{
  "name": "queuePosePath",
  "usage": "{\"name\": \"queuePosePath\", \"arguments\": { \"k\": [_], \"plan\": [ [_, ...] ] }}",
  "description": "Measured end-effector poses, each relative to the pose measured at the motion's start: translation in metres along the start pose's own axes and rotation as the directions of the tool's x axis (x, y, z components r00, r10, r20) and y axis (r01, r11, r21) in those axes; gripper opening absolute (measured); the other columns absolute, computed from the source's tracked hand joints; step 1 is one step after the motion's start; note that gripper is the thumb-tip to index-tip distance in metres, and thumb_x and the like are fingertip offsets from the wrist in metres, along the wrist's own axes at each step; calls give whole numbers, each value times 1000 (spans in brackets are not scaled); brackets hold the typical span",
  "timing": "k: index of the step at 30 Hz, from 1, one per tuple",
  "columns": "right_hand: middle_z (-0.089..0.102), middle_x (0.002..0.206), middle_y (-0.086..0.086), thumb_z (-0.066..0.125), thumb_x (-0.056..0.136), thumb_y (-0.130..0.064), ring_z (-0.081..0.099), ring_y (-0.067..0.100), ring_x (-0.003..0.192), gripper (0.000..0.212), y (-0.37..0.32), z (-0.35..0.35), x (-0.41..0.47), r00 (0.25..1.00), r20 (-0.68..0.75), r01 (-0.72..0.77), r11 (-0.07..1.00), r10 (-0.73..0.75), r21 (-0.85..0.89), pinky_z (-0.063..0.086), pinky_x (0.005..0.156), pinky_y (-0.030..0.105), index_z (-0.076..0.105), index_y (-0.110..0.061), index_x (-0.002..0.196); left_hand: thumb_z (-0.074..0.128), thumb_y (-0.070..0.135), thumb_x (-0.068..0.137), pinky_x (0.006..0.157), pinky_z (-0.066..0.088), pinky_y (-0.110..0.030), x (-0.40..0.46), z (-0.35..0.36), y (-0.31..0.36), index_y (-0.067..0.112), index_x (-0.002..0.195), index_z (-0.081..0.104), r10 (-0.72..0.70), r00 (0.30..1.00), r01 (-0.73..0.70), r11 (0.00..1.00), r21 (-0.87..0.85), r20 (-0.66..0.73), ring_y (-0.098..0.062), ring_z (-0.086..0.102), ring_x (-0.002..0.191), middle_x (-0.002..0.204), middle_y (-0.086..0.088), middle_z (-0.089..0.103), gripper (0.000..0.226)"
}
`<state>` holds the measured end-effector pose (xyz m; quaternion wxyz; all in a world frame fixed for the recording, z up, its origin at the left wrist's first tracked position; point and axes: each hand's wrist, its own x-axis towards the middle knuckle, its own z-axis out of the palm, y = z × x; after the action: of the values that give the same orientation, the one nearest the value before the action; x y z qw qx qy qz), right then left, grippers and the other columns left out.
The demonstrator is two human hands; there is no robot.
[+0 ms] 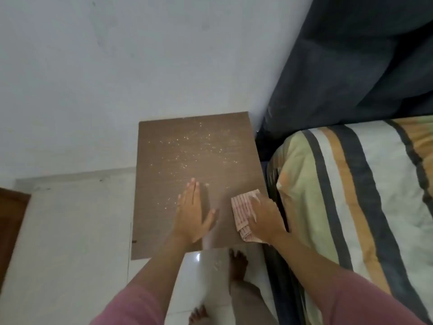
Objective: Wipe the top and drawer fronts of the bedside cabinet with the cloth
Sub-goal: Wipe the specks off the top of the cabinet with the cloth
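Note:
The bedside cabinet shows only its brown wood-grain top, seen from above and scattered with pale crumbs over its far and middle part. Its drawer fronts are hidden. My left hand lies flat on the near middle of the top, fingers together and pointing away, thumb out, holding nothing. My right hand presses on a pink-and-white striped cloth at the near right edge of the top, with the cloth sticking out to the left and below the hand.
A bed with a striped pillow and a dark headboard stands close against the cabinet's right side. A pale wall runs behind. White floor tiles lie to the left and below, where my bare feet stand.

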<state>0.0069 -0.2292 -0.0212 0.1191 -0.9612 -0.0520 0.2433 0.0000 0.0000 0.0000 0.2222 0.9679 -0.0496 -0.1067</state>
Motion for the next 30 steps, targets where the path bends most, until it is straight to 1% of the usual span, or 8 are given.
{"name": "queuePosePath", "arguments": {
  "k": [4, 9, 12, 15, 20, 24, 27, 30],
  "plan": [
    [40, 142, 13, 27, 82, -42, 38, 38, 131, 61, 12, 34, 17, 992, 16, 125, 980, -124, -155, 31, 105, 55, 38, -18, 137, 41, 53, 88, 114, -6, -39, 9, 50, -6, 8, 147, -2, -45, 993, 41, 998, 38, 106, -18, -12, 142, 156, -6, -10, 86],
    [38, 145, 15, 38, 84, -48, 33, 41, 134, 59, 30, 61, 33, 976, -54, 195, 960, -210, -200, 30, 105, 61, 42, -21, 136, 41, 53, 86, 114, 0, -44, 17, 102, -18, 7, 147, 3, -8, 981, -15, 993, 117, 192, -25, -3, 144, 157, -10, -4, 85],
    [35, 148, 14, 37, 90, -48, 26, 40, 138, 55, 40, 76, 40, 961, -115, 233, 962, -250, -140, 23, 108, 59, 39, -23, 139, 36, 56, 87, 112, 6, -50, 19, 119, -24, 6, 147, 10, 14, 980, -48, 985, 169, 196, -27, 2, 143, 156, -13, 4, 83],
    [42, 145, 10, 31, 96, -41, 30, 35, 137, 47, 43, 87, 47, 944, -223, 243, 970, -243, -26, 25, 107, 54, 39, -21, 137, 33, 57, 88, 111, 4, -50, 18, 126, -29, 6, 147, 8, 14, 981, -53, 979, 196, 192, -26, 2, 143, 156, -13, 4, 82],
    [51, 137, 10, 43, 88, -27, 35, 24, 133, 46, 37, 78, 68, 884, -415, 314, 931, -217, 183, 25, 112, 40, 40, -18, 133, 33, 56, 89, 112, 4, -47, 39, 118, -31, 7, 147, 8, -1, 990, -19, 990, 137, 144, -22, -4, 144, 156, -10, 1, 80],
    [57, 129, 17, 32, 98, -22, 50, 32, 124, 39, 33, 45, 115, 825, -558, 310, 896, -88, 318, 40, 100, 55, 51, -9, 130, 34, 54, 89, 111, 0, -45, 88, 95, -37, 8, 147, 6, -53, 997, 46, 989, 143, 49, -24, -4, 144, 156, -9, -3, 79],
    [61, 120, 23, 32, 100, -19, 58, 39, 113, 40, 31, 15, 168, 773, -632, 307, 907, -61, 288, 49, 86, 61, 59, 4, 118, 32, 55, 90, 112, 0, -46, 123, 84, -47, 8, 147, 4, -83, 996, 75, 982, 174, 38, -25, -6, 144, 156, -10, -6, 80],
    [60, 120, 25, 39, 90, -12, 56, 40, 114, 38, 25, -12, 219, 755, -656, 293, 899, -9, 325, 44, 93, 61, 59, 5, 117, 29, 58, 87, 114, 2, -51, 139, 85, -54, 8, 148, 2, -105, 992, 88, 974, 207, 76, -24, -8, 144, 156, -9, -7, 83]
  ]
}}
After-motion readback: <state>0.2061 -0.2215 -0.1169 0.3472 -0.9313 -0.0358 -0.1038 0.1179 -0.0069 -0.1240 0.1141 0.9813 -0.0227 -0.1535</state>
